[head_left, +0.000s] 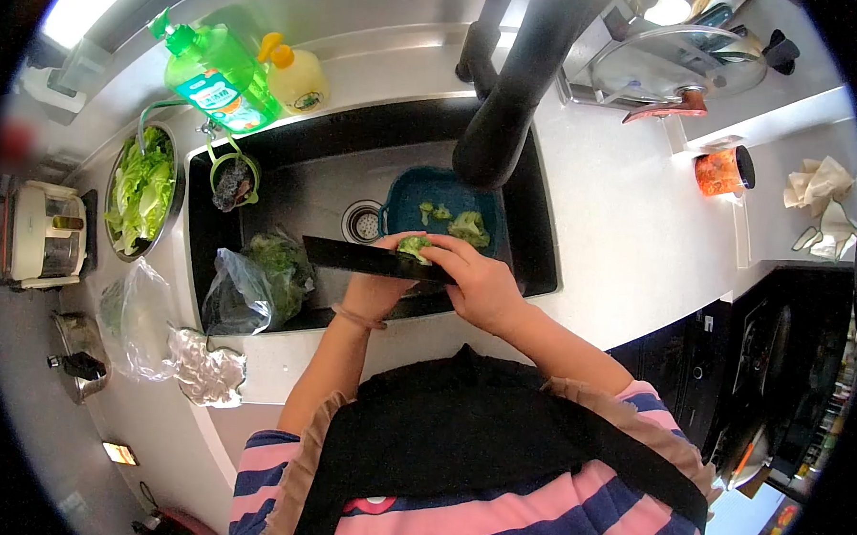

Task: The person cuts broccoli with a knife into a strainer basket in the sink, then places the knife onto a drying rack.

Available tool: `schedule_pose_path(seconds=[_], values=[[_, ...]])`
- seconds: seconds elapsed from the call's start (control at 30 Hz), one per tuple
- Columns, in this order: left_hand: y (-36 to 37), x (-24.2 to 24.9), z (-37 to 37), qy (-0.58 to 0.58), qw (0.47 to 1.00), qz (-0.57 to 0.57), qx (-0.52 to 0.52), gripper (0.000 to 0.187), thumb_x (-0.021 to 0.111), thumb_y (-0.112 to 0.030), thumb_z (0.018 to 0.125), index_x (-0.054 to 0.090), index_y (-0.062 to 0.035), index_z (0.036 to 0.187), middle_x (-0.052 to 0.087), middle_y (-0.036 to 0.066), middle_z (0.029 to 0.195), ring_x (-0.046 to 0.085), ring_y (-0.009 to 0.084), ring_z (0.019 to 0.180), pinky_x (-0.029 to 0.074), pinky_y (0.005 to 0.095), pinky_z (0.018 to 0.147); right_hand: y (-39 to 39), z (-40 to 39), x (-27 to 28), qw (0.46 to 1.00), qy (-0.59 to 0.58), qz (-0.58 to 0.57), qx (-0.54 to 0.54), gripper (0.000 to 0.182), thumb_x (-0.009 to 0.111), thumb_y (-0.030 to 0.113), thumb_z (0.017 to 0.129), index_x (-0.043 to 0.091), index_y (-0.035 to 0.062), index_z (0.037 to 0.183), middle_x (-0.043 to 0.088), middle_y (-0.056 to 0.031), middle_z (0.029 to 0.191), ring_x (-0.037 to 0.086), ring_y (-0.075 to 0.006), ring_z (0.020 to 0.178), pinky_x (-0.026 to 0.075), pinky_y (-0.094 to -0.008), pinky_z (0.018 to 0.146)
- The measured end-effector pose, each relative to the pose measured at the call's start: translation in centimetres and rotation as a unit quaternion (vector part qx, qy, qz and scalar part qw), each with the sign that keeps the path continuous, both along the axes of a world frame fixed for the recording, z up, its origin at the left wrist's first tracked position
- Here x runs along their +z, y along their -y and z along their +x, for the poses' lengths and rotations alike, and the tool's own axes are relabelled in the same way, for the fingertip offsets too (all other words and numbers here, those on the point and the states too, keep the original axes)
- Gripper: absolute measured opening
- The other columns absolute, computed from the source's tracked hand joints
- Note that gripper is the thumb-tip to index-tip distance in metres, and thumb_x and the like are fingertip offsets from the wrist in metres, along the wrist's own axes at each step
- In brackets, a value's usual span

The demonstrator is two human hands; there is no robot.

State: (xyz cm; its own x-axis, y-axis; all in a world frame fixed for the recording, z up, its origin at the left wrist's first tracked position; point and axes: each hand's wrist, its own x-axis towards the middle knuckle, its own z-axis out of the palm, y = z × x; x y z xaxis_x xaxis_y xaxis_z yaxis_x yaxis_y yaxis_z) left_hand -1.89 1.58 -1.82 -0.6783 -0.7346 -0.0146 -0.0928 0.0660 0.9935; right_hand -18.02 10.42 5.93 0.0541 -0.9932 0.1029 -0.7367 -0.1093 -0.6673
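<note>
Over the sink, a green broccoli piece (413, 248) sits between my two hands. My left hand (380, 290) is closed on it from behind and below, partly hidden by a dark, wide knife blade (362, 258). The blade points left; its handle end is at my right hand (487, 287), whose fingers are wrapped round it, with thumb and fingertips close to the broccoli. Below them, a teal basin (413, 187) stands in the black sink (538, 205), holding a larger broccoli piece (468, 228) and several small florets (440, 212).
A black faucet (500, 127) hangs over the basin. Left in the sink are a plastic bag of greens (280, 271) and a small green strainer (246, 178). A lettuce bowl (143, 193) and two soap bottles (224, 86) stand around it. An orange jar (718, 173) is right.
</note>
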Motion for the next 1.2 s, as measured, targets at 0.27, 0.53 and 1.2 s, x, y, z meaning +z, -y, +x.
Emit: schedule_pose_path(seconds=[0.27,0.53,1.2], values=[[0.6,2.0,0.6,0.116,0.989,0.086,-0.014,0.041,0.065,0.001,0.076,0.057,-0.0025,0.117,0.062,0.008,0.110,0.059,0.0160,0.095,0.046,0.0260,0.082,-0.1,-0.3,-1.6,0.997,0.068,-0.006,-0.028,0.042,0.058,0.002,0.076,0.052,0.0070,0.117,0.059,-0.0141,0.112,0.061,-0.0340,0.092,0.052,-0.0405,0.073],[0.2,0.9,2.2,-0.132,0.865,0.472,0.107,0.053,0.064,-0.005,0.080,0.046,-0.0053,0.129,0.057,0.009,0.113,0.058,0.0180,0.097,0.048,0.0292,0.084,1.9,-3.7,-1.8,0.991,0.049,0.107,-0.067,0.040,0.053,0.009,0.086,0.049,0.0126,0.126,0.057,-0.0193,0.114,0.060,-0.0371,0.092,0.050,-0.0436,0.077],[-1.3,4.3,0.2,-0.213,0.938,0.221,0.164,0.063,0.067,-0.005,0.080,0.036,-0.0050,0.135,0.051,0.009,0.118,0.051,0.0162,0.106,0.042,0.0280,0.093,-1.7,0.5,2.5,0.997,-0.045,-0.060,0.007,0.055,0.056,-0.001,0.074,0.052,0.0137,0.127,0.053,-0.0077,0.099,0.062,-0.0220,0.070,0.053,-0.0296,0.053]])
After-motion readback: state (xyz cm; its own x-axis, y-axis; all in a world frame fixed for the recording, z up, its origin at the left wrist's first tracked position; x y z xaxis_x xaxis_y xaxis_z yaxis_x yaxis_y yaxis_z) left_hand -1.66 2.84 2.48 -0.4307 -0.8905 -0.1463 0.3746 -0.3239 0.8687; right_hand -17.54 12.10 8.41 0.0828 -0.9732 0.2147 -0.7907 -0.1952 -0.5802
